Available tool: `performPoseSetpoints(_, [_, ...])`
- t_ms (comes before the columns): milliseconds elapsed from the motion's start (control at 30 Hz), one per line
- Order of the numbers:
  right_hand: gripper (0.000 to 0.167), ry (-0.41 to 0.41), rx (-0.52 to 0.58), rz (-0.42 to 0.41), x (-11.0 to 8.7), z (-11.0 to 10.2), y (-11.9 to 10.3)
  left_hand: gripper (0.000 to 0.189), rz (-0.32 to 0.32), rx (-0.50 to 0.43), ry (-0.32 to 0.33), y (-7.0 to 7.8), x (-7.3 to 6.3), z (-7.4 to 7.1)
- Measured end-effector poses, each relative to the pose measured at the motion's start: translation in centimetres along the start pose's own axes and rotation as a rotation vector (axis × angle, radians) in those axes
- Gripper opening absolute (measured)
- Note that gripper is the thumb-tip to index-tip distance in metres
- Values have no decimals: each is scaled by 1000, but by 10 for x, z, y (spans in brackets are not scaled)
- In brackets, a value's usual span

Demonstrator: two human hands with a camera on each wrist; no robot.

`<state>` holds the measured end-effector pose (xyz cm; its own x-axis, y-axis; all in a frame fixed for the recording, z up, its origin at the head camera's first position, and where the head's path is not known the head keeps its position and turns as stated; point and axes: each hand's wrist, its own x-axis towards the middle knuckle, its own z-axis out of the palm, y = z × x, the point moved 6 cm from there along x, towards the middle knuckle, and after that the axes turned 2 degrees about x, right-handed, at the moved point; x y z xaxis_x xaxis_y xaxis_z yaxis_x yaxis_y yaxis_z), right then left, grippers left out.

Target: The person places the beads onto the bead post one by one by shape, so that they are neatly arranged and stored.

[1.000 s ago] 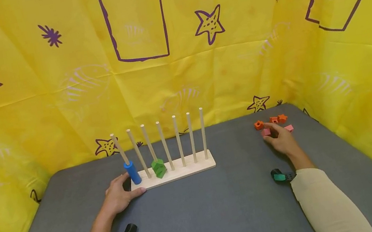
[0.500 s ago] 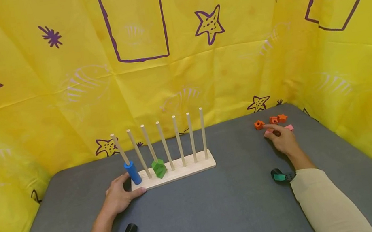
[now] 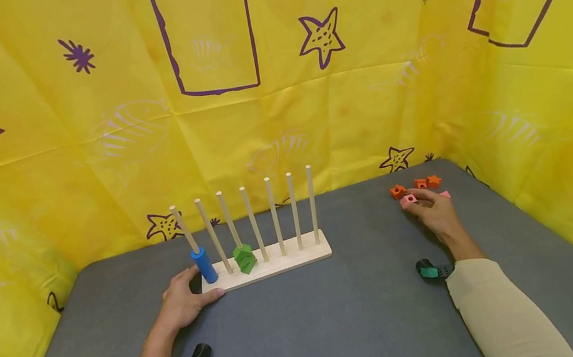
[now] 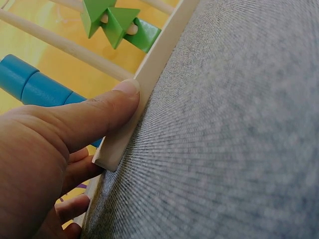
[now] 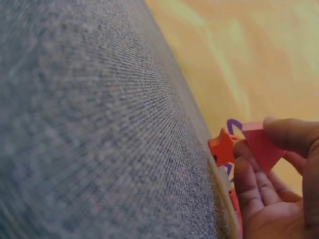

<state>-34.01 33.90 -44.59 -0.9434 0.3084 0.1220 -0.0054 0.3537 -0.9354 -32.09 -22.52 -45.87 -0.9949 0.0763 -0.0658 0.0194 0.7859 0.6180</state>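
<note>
My left hand grips the left end of a wooden peg board, thumb along its front edge and fingers behind. Several upright pegs rise from the board. Blue cylinders are stacked on the leftmost peg, and green angular blocks sit on the third. Off to the right, my right hand pinches a pink block between thumb and fingers, its hole facing up toward the head view. The right wrist view shows the pink block with a wedge-like outline, beside an orange star block.
Orange star blocks lie at the table's back right, just beyond the right hand. Another pink block is partly hidden behind that hand. Yellow patterned cloth stands along the back and sides of the grey table.
The right hand has turned the pink block in its fingers, so that its hole now faces the head camera. My left hand and the peg board have stayed put.
</note>
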Motion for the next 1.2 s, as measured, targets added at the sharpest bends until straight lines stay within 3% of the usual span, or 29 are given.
performPoseSetpoints(300, [51,49,90,-56,-2,-3,-17,98,-4,1,-3,0,0,3])
performPoseSetpoints(533, [53,31,37,-109,-11,-3,-44,101,2,-3,-1,-2,1,5])
performPoseSetpoints(700, [53,30,-11,-204,-17,2,-71,99,12,-2,8,-2,0,2])
performPoseSetpoints(967, [47,25,66,-349,-31,9,-123,98,26,5,8,0,0,0])
performPoseSetpoints(1200, [45,-27,98,-394,-45,19,-170,99,16,9,2,0,0,0])
